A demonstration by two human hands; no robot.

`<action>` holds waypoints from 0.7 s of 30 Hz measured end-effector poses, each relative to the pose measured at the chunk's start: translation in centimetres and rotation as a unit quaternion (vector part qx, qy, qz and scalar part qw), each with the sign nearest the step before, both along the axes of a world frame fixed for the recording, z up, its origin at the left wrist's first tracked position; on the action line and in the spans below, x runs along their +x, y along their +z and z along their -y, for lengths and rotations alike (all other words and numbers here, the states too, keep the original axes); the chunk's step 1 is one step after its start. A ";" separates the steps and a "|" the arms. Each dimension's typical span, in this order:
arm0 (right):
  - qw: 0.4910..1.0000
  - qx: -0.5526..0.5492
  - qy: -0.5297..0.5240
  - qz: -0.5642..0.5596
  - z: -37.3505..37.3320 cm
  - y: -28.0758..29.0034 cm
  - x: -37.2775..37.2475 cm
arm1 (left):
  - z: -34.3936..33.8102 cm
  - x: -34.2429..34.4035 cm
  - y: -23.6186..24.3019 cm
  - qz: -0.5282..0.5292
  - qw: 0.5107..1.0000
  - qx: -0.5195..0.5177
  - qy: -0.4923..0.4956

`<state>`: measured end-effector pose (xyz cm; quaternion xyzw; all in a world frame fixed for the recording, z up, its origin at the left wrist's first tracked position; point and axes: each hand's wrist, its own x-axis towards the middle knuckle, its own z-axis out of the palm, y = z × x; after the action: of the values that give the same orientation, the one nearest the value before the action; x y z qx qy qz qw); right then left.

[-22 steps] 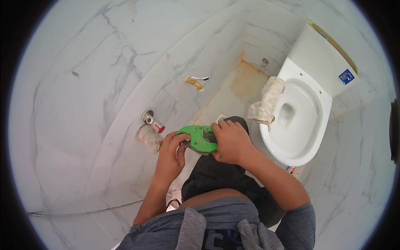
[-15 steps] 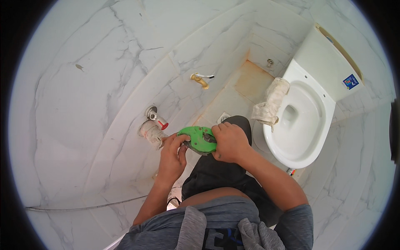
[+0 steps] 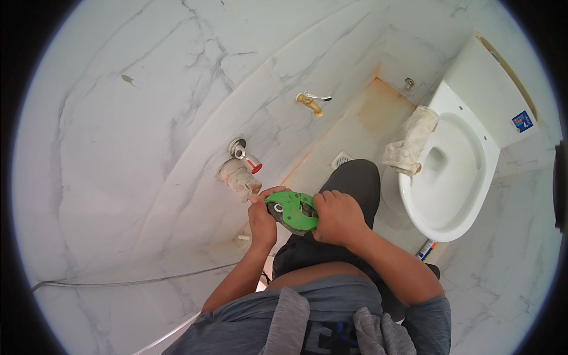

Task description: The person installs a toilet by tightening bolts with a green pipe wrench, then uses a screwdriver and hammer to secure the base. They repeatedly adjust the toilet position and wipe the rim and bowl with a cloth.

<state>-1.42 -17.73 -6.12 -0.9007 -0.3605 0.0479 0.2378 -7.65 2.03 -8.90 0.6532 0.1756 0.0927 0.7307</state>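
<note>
A green pipe cutter is held between my two hands above my dark-trousered knee. My right hand is closed around its handle end, with the knuckles upward. At the opposite end, my left hand is closed on the cutter, its fingers partly hidden behind the green body. Just beyond my left fingertips, a pipe stub wrapped in dirty whitish material sticks out of the wall. A chrome angle valve with a red end sits right above that stub.
To the right stands a white toilet, a dirty wrapped pipe piece lying across its rim. A brass tap juts from the marbled wall. On the floor are a drain grate and a small tube. A thin hose runs along the left.
The view has shifted, so the room's fixtures appear farther right. The cutter has turned in my hands and sits slightly lower, a little farther from the wrapped stub; both hands keep hold of it.
</note>
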 end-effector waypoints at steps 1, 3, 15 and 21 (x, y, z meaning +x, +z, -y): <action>1.000 0.003 -0.002 0.013 -0.2 0.1 -0.5 | 0.1 0.1 -0.2 -0.012 0.999 -0.015 0.039; 1.000 -0.005 -0.008 0.017 -0.5 0.5 -1.3 | 0.0 0.1 -0.1 -0.024 0.998 0.051 0.040; 0.999 -0.023 -0.004 0.027 -0.9 1.1 -0.9 | 0.0 0.4 0.1 -0.003 0.997 0.002 0.079; 0.999 -0.028 0.015 0.030 -0.6 0.5 -0.9 | 0.4 0.3 -0.6 0.001 0.993 -0.029 0.111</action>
<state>-2.33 -17.17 -5.66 -0.9025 -0.3793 0.0339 0.2009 -7.32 1.60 -9.49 0.6079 0.2487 0.1688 0.7349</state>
